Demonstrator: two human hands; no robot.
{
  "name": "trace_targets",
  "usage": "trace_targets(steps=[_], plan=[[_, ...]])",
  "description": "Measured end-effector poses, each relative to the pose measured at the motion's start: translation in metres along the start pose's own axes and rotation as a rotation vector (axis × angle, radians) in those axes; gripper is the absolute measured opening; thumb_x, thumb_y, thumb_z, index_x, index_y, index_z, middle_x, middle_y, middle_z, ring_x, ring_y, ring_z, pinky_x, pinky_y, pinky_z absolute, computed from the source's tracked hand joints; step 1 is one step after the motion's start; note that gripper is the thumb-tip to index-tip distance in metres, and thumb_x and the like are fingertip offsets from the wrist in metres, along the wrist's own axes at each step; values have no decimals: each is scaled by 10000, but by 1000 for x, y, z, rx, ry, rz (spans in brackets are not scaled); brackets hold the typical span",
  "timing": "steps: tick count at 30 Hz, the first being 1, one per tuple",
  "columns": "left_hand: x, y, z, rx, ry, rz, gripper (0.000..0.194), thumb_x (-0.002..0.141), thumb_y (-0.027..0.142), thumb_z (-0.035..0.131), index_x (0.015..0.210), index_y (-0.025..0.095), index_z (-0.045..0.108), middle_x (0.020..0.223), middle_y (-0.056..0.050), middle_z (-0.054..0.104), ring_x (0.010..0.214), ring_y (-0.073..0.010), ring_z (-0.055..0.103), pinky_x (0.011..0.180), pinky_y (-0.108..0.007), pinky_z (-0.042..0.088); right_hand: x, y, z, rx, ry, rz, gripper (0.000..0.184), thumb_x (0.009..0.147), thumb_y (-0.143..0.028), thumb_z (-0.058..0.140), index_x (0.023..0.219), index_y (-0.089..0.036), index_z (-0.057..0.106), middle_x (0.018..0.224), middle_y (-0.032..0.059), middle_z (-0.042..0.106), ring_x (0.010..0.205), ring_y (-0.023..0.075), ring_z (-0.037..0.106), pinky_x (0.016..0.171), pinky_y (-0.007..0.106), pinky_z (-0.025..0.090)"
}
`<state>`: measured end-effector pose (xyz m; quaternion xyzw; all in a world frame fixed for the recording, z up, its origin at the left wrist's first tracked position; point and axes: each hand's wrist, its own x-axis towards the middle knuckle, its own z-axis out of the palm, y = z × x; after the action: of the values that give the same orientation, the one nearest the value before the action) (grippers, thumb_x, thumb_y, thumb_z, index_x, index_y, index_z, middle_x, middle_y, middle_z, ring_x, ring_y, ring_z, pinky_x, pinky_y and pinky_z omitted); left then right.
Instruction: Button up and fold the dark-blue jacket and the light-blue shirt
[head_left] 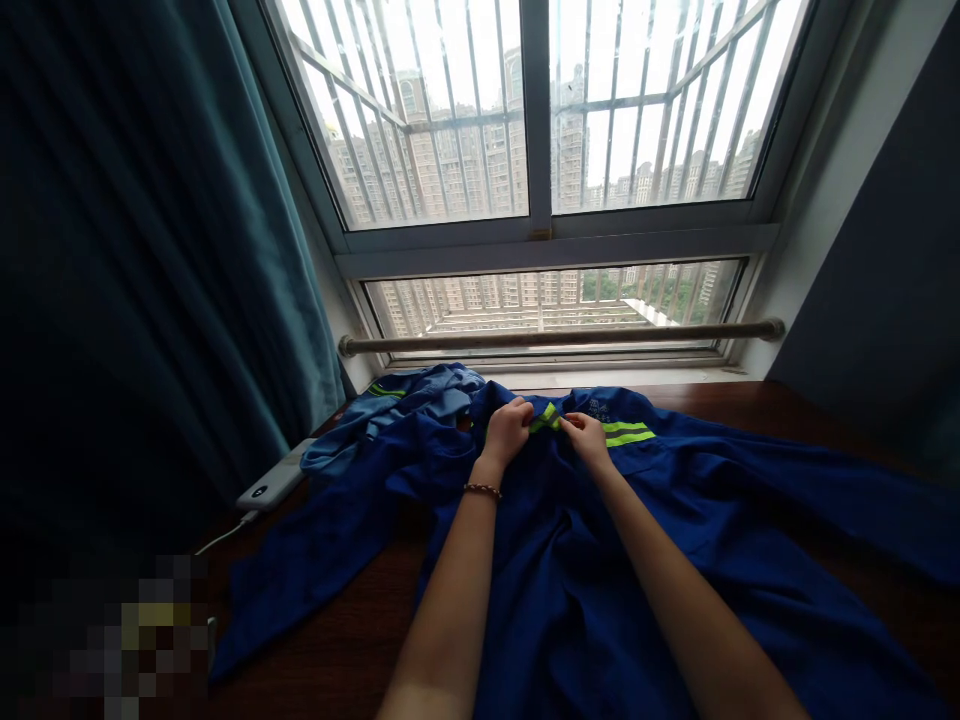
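Note:
A dark blue work jacket (697, 510) with yellow-green reflective strips lies spread in front of me, its sleeves reaching out to both sides. My left hand (511, 428) is closed on the jacket's front near the collar, just left of a strip. Close beside it, my right hand (585, 436) pinches the fabric at the right end of that short strip. Between the two hands the cloth is bunched and slightly raised. Folds run down from there toward me. My fingertips are partly hidden by the hands and cloth.
Crumpled lighter blue clothing (367, 420) with a reflective strip lies at the back left. A white device (274, 478) with a cable sits beside it on the dark wooden surface (330, 640). Behind are a metal rail (555, 339) and a barred window; a curtain (172, 240) hangs left.

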<state>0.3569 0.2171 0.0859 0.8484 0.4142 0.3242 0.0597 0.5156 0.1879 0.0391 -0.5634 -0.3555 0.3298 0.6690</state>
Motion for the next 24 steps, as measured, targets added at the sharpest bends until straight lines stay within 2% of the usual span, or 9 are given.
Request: trace_targets(steps=[2,4,6,9,12,15,19,21,24], plan=[[-1,3,-2,90,106,-29,201,730,69,413,650,183,558,773,-62,547,733,-180,500,657,-269,332,0,6,0,77,25,9,289,542,-374,649,732,-164,591,669,19,616,625,161,576,555,266,461],[-3,2,1,86,107,-83,211,747,83,399,663,181,566,814,-89,556,821,-210,505,706,-290,338,2,9,-4,155,86,5,236,567,-349,592,732,-184,558,660,-1,596,609,144,563,546,257,453],[-5,-3,8,16,-16,-128,181,710,80,446,634,182,575,769,-84,571,805,-211,521,699,-289,353,3,14,-10,219,155,3,126,566,-291,531,655,-209,492,577,-34,527,527,116,508,488,236,416],[-10,-16,18,-82,-248,-154,148,550,46,575,493,182,561,523,-23,535,570,-169,520,579,-258,373,1,25,-19,295,228,35,70,536,-222,440,559,-222,374,467,-63,381,410,88,381,403,219,338],[-11,-27,19,-139,-363,-153,165,455,32,631,423,176,558,399,10,486,440,-141,485,508,-242,384,-2,37,-25,351,239,77,66,511,-196,403,565,-221,373,466,-63,370,405,86,377,400,212,337],[-6,-27,12,-167,-301,-148,85,578,106,603,609,170,648,587,-42,611,585,-177,570,611,-264,435,-3,41,-26,388,223,100,96,509,-188,407,598,-219,419,480,-62,409,423,91,414,412,208,356],[0,-10,14,-247,-74,26,374,741,125,477,1095,204,566,1143,-98,566,1061,-206,511,952,-351,335,-2,40,-26,423,192,108,113,524,-186,439,630,-211,470,482,-67,447,434,89,450,431,204,383],[-2,-1,24,-245,-153,82,473,744,123,489,1204,234,476,1215,-79,525,1173,-210,426,1044,-452,170,-1,39,-26,437,175,108,95,530,-192,457,624,-201,475,496,-62,482,459,96,481,454,213,411],[-7,3,39,-161,-356,-19,451,745,157,520,1187,240,477,1076,-44,613,1095,-209,496,1036,-544,36,-1,36,-26,452,173,100,67,545,-225,486,594,-187,459,520,-44,528,512,121,532,500,245,458]])
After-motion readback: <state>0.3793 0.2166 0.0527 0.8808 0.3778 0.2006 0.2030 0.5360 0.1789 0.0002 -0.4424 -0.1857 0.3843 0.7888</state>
